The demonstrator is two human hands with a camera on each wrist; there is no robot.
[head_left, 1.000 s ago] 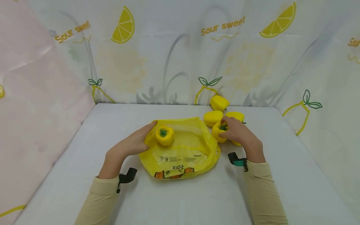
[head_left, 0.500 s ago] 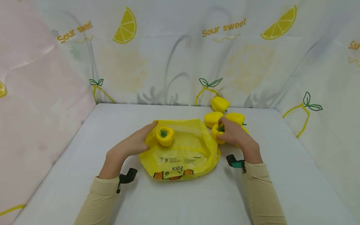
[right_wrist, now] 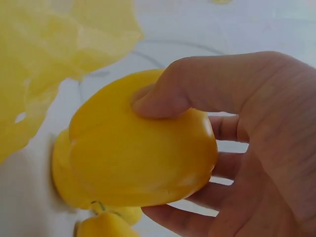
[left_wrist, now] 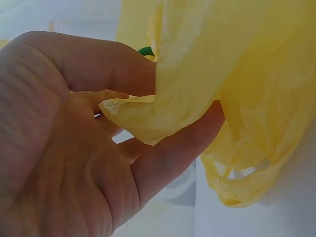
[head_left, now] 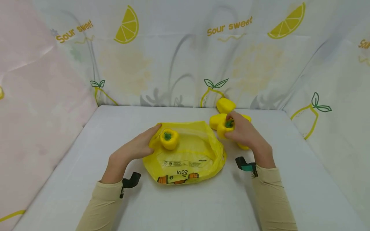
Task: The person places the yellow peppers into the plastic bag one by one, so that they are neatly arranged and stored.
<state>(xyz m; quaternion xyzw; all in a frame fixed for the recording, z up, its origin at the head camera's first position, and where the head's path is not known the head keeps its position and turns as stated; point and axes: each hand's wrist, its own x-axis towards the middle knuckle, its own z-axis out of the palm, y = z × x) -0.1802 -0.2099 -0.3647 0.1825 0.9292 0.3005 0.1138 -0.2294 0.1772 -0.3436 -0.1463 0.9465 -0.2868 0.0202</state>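
Note:
A yellow plastic bag [head_left: 185, 160] with "KIDS" print lies spread on the table, its mouth facing up. My left hand [head_left: 140, 142] holds the bag's left edge; in the left wrist view, thumb and fingers have the thin film [left_wrist: 197, 74] between them. Just beside that hand, a yellow bell pepper [head_left: 172, 141] with a green stem sits at the left of the bag's mouth. To the right of the bag, my right hand [head_left: 245, 131] grips another yellow bell pepper [right_wrist: 143, 148], thumb on one side and fingers round the other.
More yellow bell peppers lie around and behind my right hand, one pepper [head_left: 226, 105] at the table's back edge and another pepper [head_left: 217, 121] just left of the hand. White cloth [head_left: 185, 208] covers the table. A printed curtain [head_left: 185, 64] stands behind it.
Over the last half second my right hand has risen a little and moved slightly away with the bell pepper. My left hand, the bag and the pepper beside it have stayed put.

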